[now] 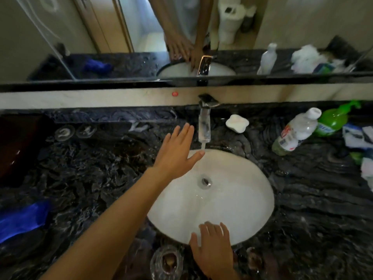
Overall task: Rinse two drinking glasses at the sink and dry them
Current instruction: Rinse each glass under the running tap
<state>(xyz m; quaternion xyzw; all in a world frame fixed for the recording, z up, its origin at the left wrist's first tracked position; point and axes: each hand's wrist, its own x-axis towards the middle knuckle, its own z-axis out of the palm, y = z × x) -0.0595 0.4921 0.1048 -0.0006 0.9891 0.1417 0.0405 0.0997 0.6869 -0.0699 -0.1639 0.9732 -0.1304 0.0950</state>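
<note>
1. Head view, hands: your left hand (177, 150) reaches over the far left rim of the sink (252, 209). Its fingers are straight and spread and hold nothing, and the thumb tip is right at the thin stream running from the tap (204, 126).
2. Your right hand (214, 253) lies over the near rim of the sink, fingers spread flat and also empty.
3. Head view, glasses: one glass (166, 261) stands upright on the dark counter (90, 168) at the near edge, just left of your right hand. A round shape just right of that hand may be the second glass, but it is too blurred to tell.
4. Handling: the glass looks thick-based, so expect it to be stiff, fairly heavy and brittle. The counter looks wet and your hands probably are too, so it will likely be slippery.
5. Where to hold: wrap your fingers round the side wall with the thumb opposite, rather than pinching the rim. Keep the glass from knocking the stone or the tap.
6. A blue cloth (24, 219) lies on the counter at the near left and looks suited to drying.
</note>
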